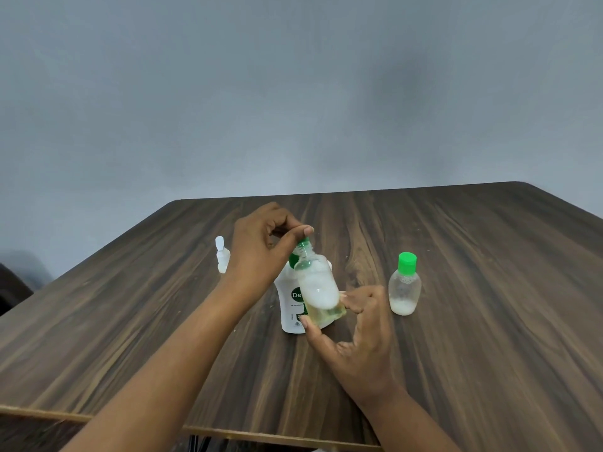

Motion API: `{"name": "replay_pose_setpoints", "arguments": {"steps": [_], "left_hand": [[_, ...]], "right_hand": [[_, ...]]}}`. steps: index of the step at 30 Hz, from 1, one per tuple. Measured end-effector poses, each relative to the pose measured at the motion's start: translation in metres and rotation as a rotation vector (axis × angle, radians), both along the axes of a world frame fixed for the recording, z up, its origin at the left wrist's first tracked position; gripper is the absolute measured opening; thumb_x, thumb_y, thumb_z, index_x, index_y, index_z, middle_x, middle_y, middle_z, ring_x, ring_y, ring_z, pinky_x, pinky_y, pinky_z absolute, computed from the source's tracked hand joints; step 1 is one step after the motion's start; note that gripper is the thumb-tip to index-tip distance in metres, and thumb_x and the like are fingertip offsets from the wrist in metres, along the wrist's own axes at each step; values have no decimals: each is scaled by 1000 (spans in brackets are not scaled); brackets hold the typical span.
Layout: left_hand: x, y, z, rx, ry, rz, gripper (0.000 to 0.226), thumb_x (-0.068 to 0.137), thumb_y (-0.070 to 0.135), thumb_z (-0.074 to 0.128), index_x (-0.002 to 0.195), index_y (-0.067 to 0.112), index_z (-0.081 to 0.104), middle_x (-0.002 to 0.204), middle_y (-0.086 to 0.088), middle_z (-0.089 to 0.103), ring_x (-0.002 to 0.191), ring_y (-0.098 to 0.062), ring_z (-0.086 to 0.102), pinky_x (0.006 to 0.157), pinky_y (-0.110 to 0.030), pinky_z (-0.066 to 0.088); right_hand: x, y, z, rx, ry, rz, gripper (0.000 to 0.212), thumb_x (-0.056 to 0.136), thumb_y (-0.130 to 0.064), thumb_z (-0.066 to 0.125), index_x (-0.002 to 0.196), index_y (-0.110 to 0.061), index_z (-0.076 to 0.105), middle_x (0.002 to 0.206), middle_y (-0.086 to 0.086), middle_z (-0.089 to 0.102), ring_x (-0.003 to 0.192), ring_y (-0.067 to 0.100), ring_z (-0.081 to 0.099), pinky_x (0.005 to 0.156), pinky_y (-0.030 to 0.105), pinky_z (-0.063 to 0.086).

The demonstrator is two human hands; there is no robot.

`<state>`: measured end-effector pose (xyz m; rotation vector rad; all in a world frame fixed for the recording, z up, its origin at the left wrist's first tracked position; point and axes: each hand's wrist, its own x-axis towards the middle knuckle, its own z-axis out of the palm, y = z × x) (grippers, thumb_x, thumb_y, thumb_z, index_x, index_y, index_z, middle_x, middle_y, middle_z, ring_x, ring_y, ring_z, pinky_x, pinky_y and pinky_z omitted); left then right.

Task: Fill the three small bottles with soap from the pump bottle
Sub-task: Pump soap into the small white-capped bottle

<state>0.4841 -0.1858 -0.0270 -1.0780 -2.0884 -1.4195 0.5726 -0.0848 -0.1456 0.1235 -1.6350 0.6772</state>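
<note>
My right hand (355,334) pinches the lower part of a small clear bottle (318,290) that holds yellowish soap and white foam, tilted and lifted above the table. My left hand (261,246) pinches that bottle's green cap (302,243) at the neck. Right behind it stands the white pump bottle (290,305) with a green label, its top hidden by my left hand. A second small bottle (404,287) with a green cap stands upright to the right, a little white foam at its bottom. A small white bottle-like thing (222,256) stands to the left, partly behind my left hand.
The dark wooden table (473,353) stretches wide to the right and left of the bottles. Its near edge runs along the bottom of the view. A grey wall rises behind the far edge, and a dark shape sits at the far left.
</note>
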Motion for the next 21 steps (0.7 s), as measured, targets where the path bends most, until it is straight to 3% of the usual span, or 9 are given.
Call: {"name": "replay_pose_setpoints", "arguments": {"steps": [4,9,21], "left_hand": [[2,0,4,-3,11,-3,15,78,14,73,66,8,67,70,2,62,67,-3,57,60,-14,44],[1,3,14,-94,60,22,16,79,16,72,64,12,66,66,10,58,68,1,54,60,-7,39],[1,3,6,-54,61,35,16,79,15,73,66,8,67,69,0,61,70,-7,57,60,-11,42]], "right_hand": [[0,1,0,-18,-12,6,43,74,-35,73,98,-13,44,95,-3,42,84,1,43,72,6,38],[-1,1,0,-52,-30,15,44,75,-36,72,99,-13,45,97,-3,42,83,5,47,71,8,40],[0,0,1,-31,-28,-4,44,74,-38,72,98,-13,44,95,-3,42,84,0,43,68,8,38]]}}
